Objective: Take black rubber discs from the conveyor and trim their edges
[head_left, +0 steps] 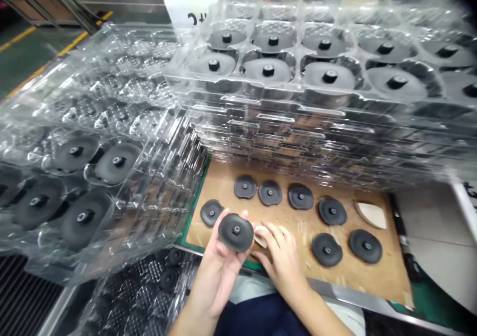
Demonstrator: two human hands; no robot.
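My left hand (219, 264) grips a dark grey round part (236, 232) by its edge, its short central post facing up. My right hand (279, 251) is closed on a small white pad (261, 237), held close to the part's right edge. Whether the pad touches the part I cannot tell. Beyond the hands, several like parts lie apart on a brown board (238, 169), among them a round part (270, 193) behind and another round part (327, 249) to the right.
Tall stacked clear plastic trays (283, 122) stand behind the board, with grey parts in the top pockets. A second tray stack (160, 177) rises at the left. A cream-coloured curved piece (371, 214) lies on the board's right side. Another tray (137, 296) sits low at front left.
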